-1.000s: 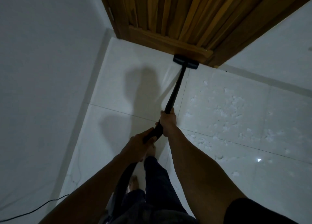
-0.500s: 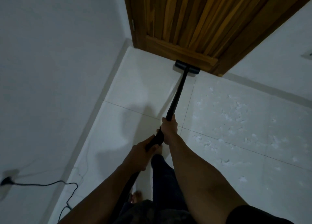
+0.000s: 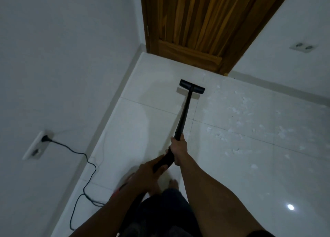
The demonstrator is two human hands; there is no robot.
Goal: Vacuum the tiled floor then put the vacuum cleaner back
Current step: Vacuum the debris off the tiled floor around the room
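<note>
I hold a black vacuum wand [image 3: 184,115] with both hands. My right hand [image 3: 178,150] grips the tube higher up; my left hand [image 3: 145,174] grips the handle end below it. The flat black floor nozzle [image 3: 192,86] rests on the white tiled floor [image 3: 135,122], a short way in front of the wooden door. White crumbs and scraps [image 3: 237,122] are scattered over the tiles to the right of the nozzle. The vacuum's body is hidden under my arms, apart from a blurred red bit [image 3: 118,188].
A wooden door [image 3: 200,22] closes the far corner. White walls stand left and right. The black power cord [image 3: 84,167] runs from a wall socket [image 3: 38,144] on the left across the floor. Another socket [image 3: 303,47] sits on the right wall. My bare foot [image 3: 173,183] stands below the wand.
The nozzle has been pulled back from the foot of the door toward me. My view has lifted and shifted, bringing the left wall socket and cord into sight.
</note>
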